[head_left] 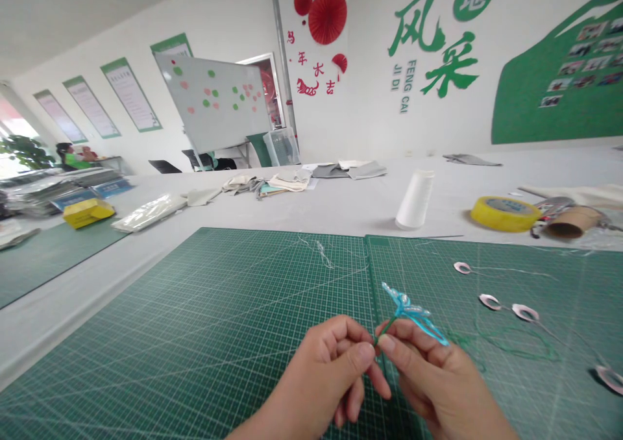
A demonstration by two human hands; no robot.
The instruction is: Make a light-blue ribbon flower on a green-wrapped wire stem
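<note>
A small blue beaded flower-like piece [411, 311] on a green stem [388, 327] rises above my hands over the green cutting mats [233, 310]. My right hand [428, 368] pinches the stem between thumb and fingers, just below the blue loops. Against it, my left hand [335, 368] has thumb and forefinger closed at the stem's lower end; its other fingers curl loosely. Green thread [520, 346] lies on the right mat. Nearby are pale oval rings [525, 313] with thin strands attached.
Behind the mats stand a white thread cone [415, 200], a yellow tape roll [505, 213] and a cardboard tube [574, 222]. Fabric pieces [292, 179] lie across the table. At left are a yellow box [88, 213] and stacked packets [43, 190]. A person [73, 156] sits far left.
</note>
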